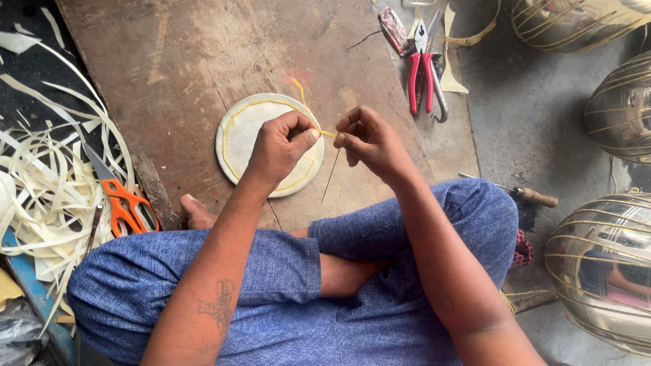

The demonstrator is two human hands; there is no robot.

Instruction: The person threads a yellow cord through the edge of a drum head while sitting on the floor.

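Both hands meet above crossed legs in blue cloth: left hand (279, 146) and right hand (369, 141) pinch a yellow thread (327, 133), a thin needle (331, 175) hanging below. Beyond, a round cream disc (247, 132) edged in yellow stitching lies flat on the worn wooden board (176, 61). Farther off rest red-handled pliers (422, 71).

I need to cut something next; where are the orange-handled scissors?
The orange-handled scissors lie at the left, beside the pale strips and near the bare foot.

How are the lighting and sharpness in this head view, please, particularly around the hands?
Head view: soft, even daylight with faint shadows; the left hand, right hand and white disc are sharp; glare streaks the shiny metal globes at right.
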